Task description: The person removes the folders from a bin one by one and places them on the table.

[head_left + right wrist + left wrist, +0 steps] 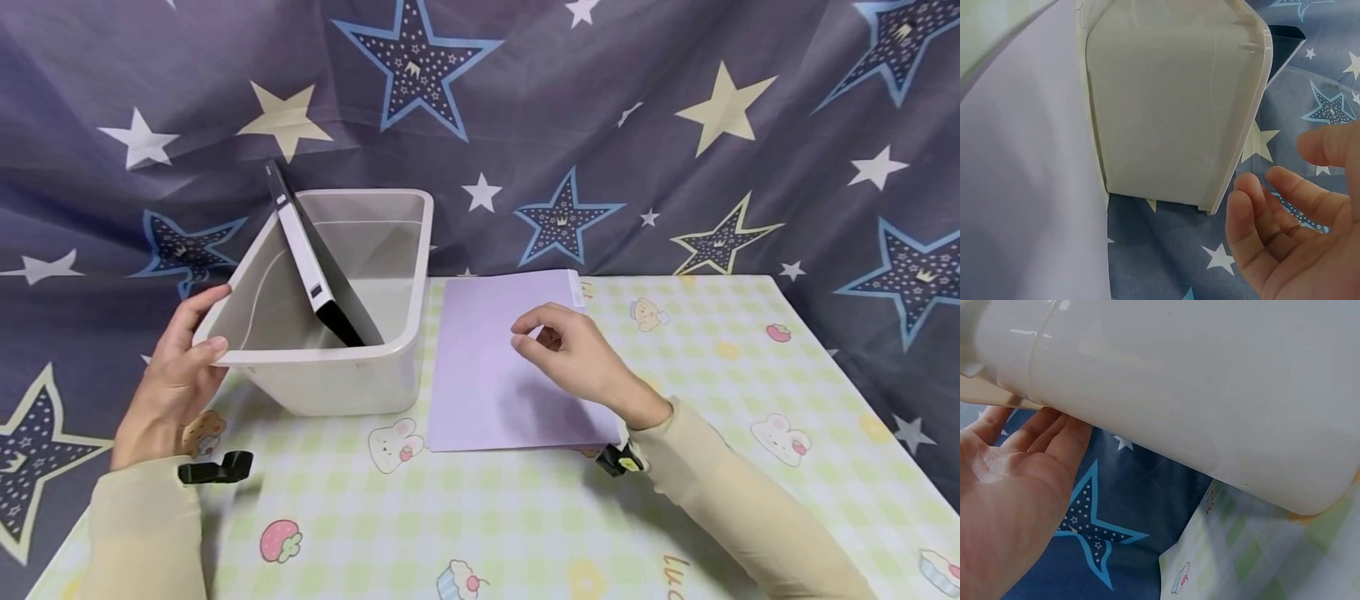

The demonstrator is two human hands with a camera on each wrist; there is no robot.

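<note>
My left hand (176, 375) holds the left front corner of a white plastic bin (337, 385), thumb at the rim and fingers along its outer left side. In the left wrist view, the fingers (1063, 440) reach behind the bin's edge. A black binder with a white spine (302, 250) leans inside the bin, its upper end sticking out over the rim at the back left. Over a flat purple folder (480, 367), my right hand (577, 354) hovers with loosely curled fingers. Nothing sits between its thumb and fingers in the right wrist view.
A table with a green checked cloth (337, 517) carries the bin and, to its right, the folder. Behind the table hangs a dark blue star-patterned curtain (525, 150). Each wrist wears a black strap mount (216, 468).
</note>
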